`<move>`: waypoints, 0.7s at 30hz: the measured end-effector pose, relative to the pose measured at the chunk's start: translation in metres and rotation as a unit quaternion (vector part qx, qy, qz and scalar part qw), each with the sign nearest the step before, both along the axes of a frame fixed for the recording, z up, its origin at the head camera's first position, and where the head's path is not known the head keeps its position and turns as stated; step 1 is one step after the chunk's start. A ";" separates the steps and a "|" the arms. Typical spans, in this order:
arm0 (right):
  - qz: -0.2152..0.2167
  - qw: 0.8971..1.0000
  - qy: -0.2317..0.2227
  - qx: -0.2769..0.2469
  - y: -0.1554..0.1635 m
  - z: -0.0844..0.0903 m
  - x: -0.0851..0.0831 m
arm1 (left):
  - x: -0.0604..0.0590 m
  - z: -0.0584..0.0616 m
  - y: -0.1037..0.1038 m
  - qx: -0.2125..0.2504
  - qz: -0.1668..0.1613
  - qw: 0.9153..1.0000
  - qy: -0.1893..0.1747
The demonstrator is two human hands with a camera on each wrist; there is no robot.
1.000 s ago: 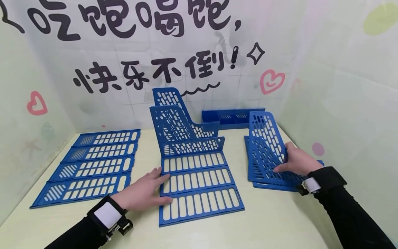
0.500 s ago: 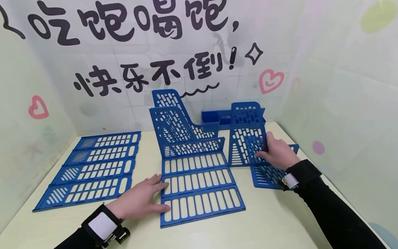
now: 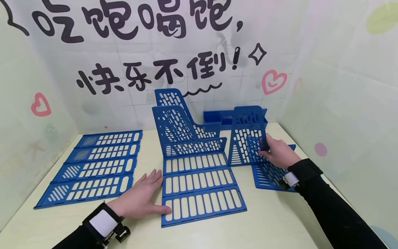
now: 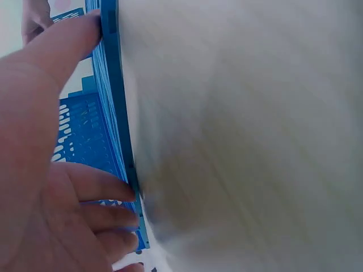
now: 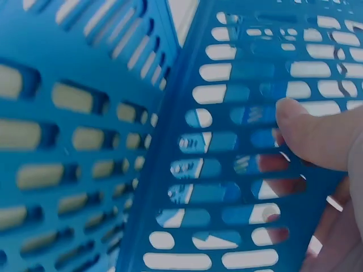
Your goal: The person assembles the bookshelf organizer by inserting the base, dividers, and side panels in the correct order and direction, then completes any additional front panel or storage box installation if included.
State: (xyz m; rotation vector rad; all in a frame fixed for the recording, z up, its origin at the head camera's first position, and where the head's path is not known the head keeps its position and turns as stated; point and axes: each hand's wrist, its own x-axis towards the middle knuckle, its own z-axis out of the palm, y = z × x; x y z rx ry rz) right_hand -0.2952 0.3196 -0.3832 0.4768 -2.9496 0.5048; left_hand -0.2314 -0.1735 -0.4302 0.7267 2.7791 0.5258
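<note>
In the head view my left hand (image 3: pixel 140 199) lies at the left edge of the joined slotted blue base panels (image 3: pixel 203 204), fingers straight, thumb tip on the front one. The left wrist view shows its thumb and fingertips along the base's edge (image 4: pixel 118 102). My right hand (image 3: pixel 278 152) pinches a perforated blue file rack divider (image 3: pixel 239 140) by its right edge, thumb on the near face (image 5: pixel 303 133). This divider stands upright at the base's back right corner. Two similar dividers (image 3: pixel 169 121) rise from the back of the base.
More perforated dividers (image 3: pixel 268 177) lie flat below my right hand. Several slotted blue panels (image 3: pixel 93 169) lie joined on the table at left. A long blue box (image 3: pixel 212 117) stands against the back wall, partly hidden by the dividers.
My right hand has lifted the divider off the pile at right and brought it left, upright beside the base. My left forefinger has slid off the base to its edge.
</note>
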 end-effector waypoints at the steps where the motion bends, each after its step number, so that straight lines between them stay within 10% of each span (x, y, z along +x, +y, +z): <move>1: 0.001 1.000 -0.004 0.001 0.001 0.001 0.000 | -0.001 0.000 0.000 0.000 -0.001 1.000 -0.002; 11: 0.031 0.998 -0.040 -0.032 0.001 0.004 -0.002 | -0.005 0.006 -0.001 -0.004 -0.006 0.999 -0.038; 21: 0.117 0.991 -0.060 -0.026 -0.076 -0.002 -0.014 | -0.004 0.005 0.001 0.007 0.000 0.999 -0.052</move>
